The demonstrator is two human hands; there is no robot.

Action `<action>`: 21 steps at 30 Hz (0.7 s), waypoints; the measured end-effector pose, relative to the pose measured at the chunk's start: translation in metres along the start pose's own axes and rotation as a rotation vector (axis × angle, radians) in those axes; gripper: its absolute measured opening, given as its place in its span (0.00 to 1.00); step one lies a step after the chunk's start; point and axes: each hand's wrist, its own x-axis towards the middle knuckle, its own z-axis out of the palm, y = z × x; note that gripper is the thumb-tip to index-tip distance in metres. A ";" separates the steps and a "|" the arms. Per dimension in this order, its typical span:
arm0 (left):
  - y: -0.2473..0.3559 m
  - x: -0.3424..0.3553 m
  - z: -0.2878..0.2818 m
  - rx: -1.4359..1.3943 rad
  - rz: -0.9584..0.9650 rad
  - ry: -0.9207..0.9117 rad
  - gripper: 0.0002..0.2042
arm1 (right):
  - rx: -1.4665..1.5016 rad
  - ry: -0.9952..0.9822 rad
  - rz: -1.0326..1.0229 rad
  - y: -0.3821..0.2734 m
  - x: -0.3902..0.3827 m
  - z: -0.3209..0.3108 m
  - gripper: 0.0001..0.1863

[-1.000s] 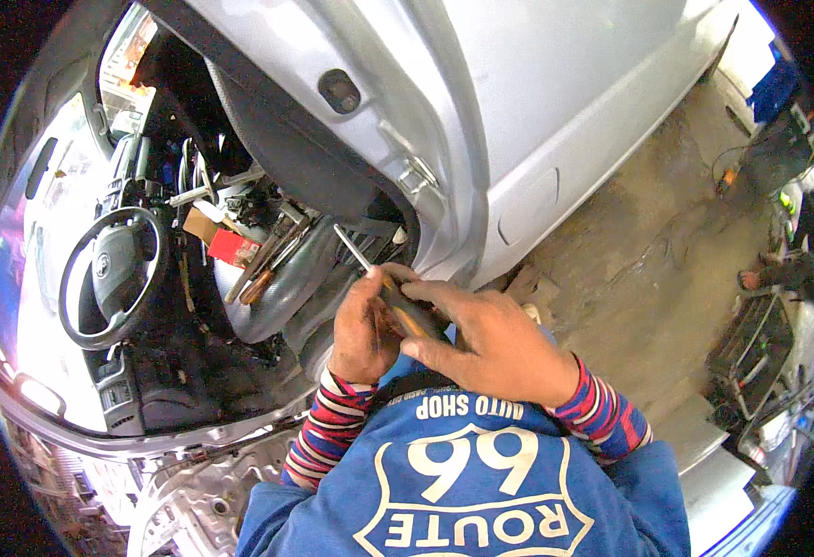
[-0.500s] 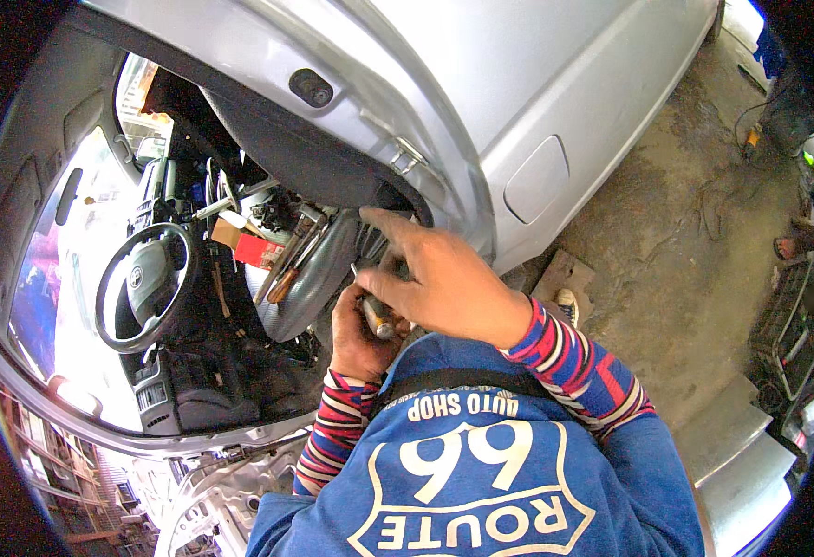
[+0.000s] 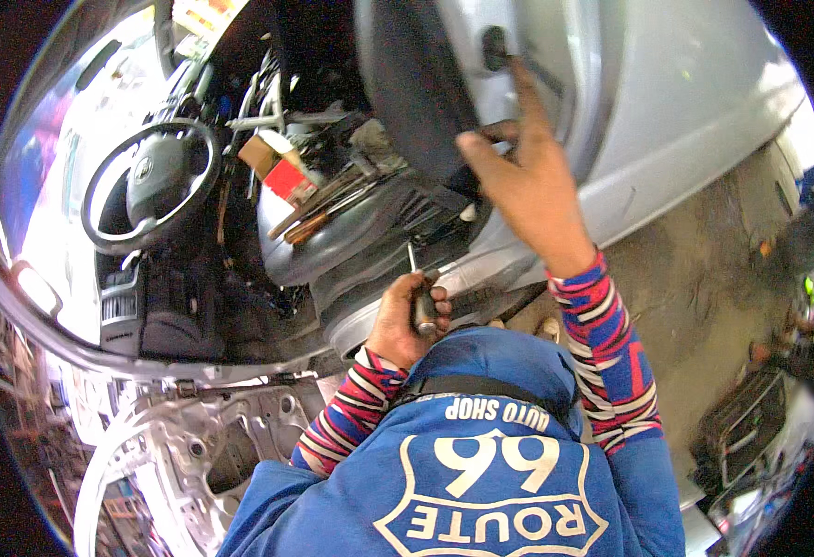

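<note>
Since half a second ago, my right hand (image 3: 518,181) has left the tool and risen toward twelve o'clock, while my left hand (image 3: 405,320) has taken over the screwdriver (image 3: 421,299) alone.

Nearest me, at six o'clock, my blue apron (image 3: 481,473) carries a shield-shaped white badge with white lettering above it. Just beyond, near centre, my left fingers are curled tight around the screwdriver's dark handle, its thin metal shaft pointing up toward the grey car seat (image 3: 351,232).

Farther out at one o'clock, my right hand is spread, forefinger stretched up to the dark latch hole (image 3: 493,45) in the silver door pillar (image 3: 555,84), the other fingers loosely bent and gripping nothing I can make out.

As I judge it, the work at the pillar is only under way: nothing has visibly come off it, and the screwdriver is not yet on any fastener.

At eleven o'clock, on the seat, lies a small red box (image 3: 288,178) with a tan cardboard box (image 3: 260,153) touching it, beside some long wooden-handled tools (image 3: 319,209). Beyond them at ten o'clock sits the steering wheel (image 3: 151,181).
</note>
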 end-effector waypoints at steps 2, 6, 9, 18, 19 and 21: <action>0.003 0.000 -0.012 0.050 0.068 0.049 0.10 | 0.017 0.013 -0.056 -0.003 0.008 0.009 0.45; 0.017 0.000 -0.036 0.137 0.207 0.082 0.10 | -0.096 0.044 -0.006 -0.009 0.005 0.027 0.47; 0.032 0.004 -0.049 0.283 0.408 0.098 0.09 | -0.146 0.097 -0.027 -0.013 0.003 0.041 0.47; 0.129 0.018 -0.107 1.075 1.034 0.441 0.19 | -0.112 0.179 0.180 -0.034 -0.001 0.063 0.41; 0.147 0.020 -0.114 1.142 1.045 0.501 0.20 | -0.119 0.203 0.180 -0.035 0.000 0.065 0.41; 0.184 0.022 -0.126 1.280 1.274 0.569 0.21 | -0.139 0.242 0.153 -0.036 0.001 0.069 0.39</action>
